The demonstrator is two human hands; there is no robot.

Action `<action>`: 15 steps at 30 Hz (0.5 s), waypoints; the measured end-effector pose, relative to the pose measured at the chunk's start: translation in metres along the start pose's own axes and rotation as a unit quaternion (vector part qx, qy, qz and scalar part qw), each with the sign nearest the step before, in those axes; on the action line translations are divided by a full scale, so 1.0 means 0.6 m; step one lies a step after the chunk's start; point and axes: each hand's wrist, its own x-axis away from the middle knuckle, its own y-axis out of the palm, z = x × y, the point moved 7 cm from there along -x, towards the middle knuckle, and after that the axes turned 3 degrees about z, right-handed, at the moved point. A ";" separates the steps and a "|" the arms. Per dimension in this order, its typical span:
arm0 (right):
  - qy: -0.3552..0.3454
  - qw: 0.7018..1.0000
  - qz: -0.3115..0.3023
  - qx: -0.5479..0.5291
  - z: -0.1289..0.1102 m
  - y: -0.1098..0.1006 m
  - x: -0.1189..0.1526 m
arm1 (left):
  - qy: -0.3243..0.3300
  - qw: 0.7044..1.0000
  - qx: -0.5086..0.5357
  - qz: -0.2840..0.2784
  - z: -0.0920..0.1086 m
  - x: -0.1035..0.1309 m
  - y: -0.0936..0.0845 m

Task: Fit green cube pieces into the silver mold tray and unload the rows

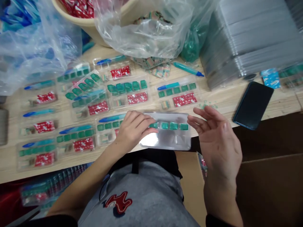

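Note:
Near the table's front edge lies a clear plastic tray with a row of small green blocks in its upper part. My left hand reaches over the tray's left end. Its thumb and forefinger close around the leftmost green block; the other fingers are curled and partly hidden. My right hand is raised just right of the tray, palm turned inward and fingers apart, with nothing in it. Partly under my left hand sits a filled tray with a blue pen, green blocks and a red packet.
Several filled trays cover the left of the table. At the back stand a cream tub and clear plastic bags. A tall stack of clear trays, a phone and a loose teal pen lie to the right.

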 end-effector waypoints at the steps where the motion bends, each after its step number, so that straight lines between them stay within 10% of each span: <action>1: 0.000 1.000 0.001 0.002 0.002 -0.002 0.002 | 0.014 1.000 -0.008 -0.001 0.004 -0.003 0.004; 9: -0.062 0.992 0.039 0.105 0.004 -0.026 0.014 | 0.038 0.997 -0.018 -0.061 0.014 -0.010 0.007; 15: -0.172 0.925 0.014 0.337 0.011 -0.033 0.026 | 0.049 0.994 -0.025 -0.093 0.023 0.001 0.016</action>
